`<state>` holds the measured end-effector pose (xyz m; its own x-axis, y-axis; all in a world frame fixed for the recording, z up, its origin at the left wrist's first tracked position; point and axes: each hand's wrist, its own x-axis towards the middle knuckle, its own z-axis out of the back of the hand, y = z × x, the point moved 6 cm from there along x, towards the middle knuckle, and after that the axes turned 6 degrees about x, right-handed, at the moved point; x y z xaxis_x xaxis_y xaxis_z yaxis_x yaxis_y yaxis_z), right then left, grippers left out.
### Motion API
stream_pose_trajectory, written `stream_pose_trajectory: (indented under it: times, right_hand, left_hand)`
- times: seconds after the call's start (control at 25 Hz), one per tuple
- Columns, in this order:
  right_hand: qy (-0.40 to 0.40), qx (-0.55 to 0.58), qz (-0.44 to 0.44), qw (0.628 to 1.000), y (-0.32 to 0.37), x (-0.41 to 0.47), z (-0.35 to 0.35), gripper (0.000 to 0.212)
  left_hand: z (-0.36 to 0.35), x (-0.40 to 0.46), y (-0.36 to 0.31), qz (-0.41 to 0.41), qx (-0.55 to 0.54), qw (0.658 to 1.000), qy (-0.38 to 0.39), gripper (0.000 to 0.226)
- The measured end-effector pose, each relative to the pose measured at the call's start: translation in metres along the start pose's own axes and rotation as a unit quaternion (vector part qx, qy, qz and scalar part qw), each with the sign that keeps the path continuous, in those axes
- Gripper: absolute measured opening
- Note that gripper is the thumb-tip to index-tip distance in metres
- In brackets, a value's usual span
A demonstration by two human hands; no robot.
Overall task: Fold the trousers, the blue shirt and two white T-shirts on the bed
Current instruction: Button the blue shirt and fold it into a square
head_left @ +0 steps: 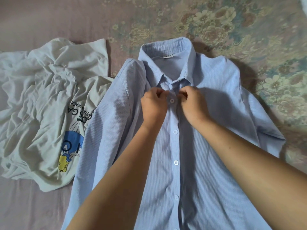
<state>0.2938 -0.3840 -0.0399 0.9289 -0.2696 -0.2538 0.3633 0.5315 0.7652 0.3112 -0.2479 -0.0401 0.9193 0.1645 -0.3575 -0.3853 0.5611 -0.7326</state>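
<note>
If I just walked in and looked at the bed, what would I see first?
First you'd see the big blue shirt lying flat, front up, in the middle of the bed. Right under its collar, the left hand and right hand pinch the cloth by the top buttons. To the left lies a crumpled white T-shirt with a cartoon picture.

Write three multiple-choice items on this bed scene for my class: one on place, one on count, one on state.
1. Where does the crumpled white printed T-shirt lie relative to the light-blue striped button-up shirt?
A. to its left
B. on top of it
C. to its right

2. How many white buttons show uncovered on the shirt's placket?
A. one
B. four
C. eight

3. What are the left hand and right hand doing?
A. resting flat
B. pinching the placket below the collar
C. holding trousers

Answers: 1 A, it lies left of the shirt. 2 B, four show. 3 B, curled fingers grip the fabric.
</note>
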Motion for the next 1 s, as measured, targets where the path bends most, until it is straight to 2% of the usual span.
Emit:
stream_pose_trajectory:
  times: [0.12, 0.2, 0.28, 0.36, 0.48, 0.52, 0.72, 0.84, 0.92, 1.0]
  right_hand:
    - [-0.023, 0.009, 0.068, 0.997, 0.010, 0.012, 0.010, 0.026]
    - [-0.006, -0.026, 0.106, 0.994, 0.018, 0.023, 0.008, 0.026]
    - [-0.010, -0.127, 0.122, 0.984, 0.019, 0.034, 0.004, 0.028]
    - [-0.035, -0.215, 0.132, 0.967, 0.020, 0.041, 0.005, 0.028]
    - [-0.099, -0.230, 0.181, 0.951, 0.024, 0.041, 0.012, 0.007]
    - [-0.109, -0.229, 0.187, 0.949, 0.024, 0.043, 0.016, 0.010]
    - [0.020, -0.173, 0.043, 0.984, 0.020, 0.067, 0.023, 0.035]
    - [0.079, -0.144, -0.021, 0.986, 0.027, 0.074, 0.017, 0.047]
    - [0.088, -0.121, -0.047, 0.988, 0.029, 0.074, 0.015, 0.053]
    - [0.069, -0.075, -0.043, 0.994, 0.029, 0.071, 0.015, 0.043]
  left_hand:
    - [0.001, 0.005, -0.022, -0.081, 0.060, 0.994, -0.043, 0.018]
    - [-0.004, 0.010, -0.028, -0.087, 0.066, 0.993, -0.055, 0.020]
    - [-0.009, 0.014, -0.026, -0.037, 0.038, 0.997, -0.063, 0.020]
    - [-0.011, 0.017, -0.024, 0.033, 0.025, 0.996, -0.076, 0.031]
    - [-0.012, 0.021, -0.025, 0.096, 0.041, 0.992, -0.066, 0.028]
    - [-0.012, 0.021, -0.026, 0.101, 0.031, 0.993, -0.061, 0.022]
    - [-0.013, 0.020, -0.032, 0.040, -0.044, 0.998, -0.031, 0.023]
    - [-0.012, 0.022, -0.023, 0.028, -0.081, 0.996, 0.012, 0.028]
    - [-0.011, 0.026, -0.015, 0.026, -0.092, 0.995, 0.024, 0.026]
    - [-0.012, 0.029, -0.010, 0.028, -0.102, 0.994, 0.027, 0.024]
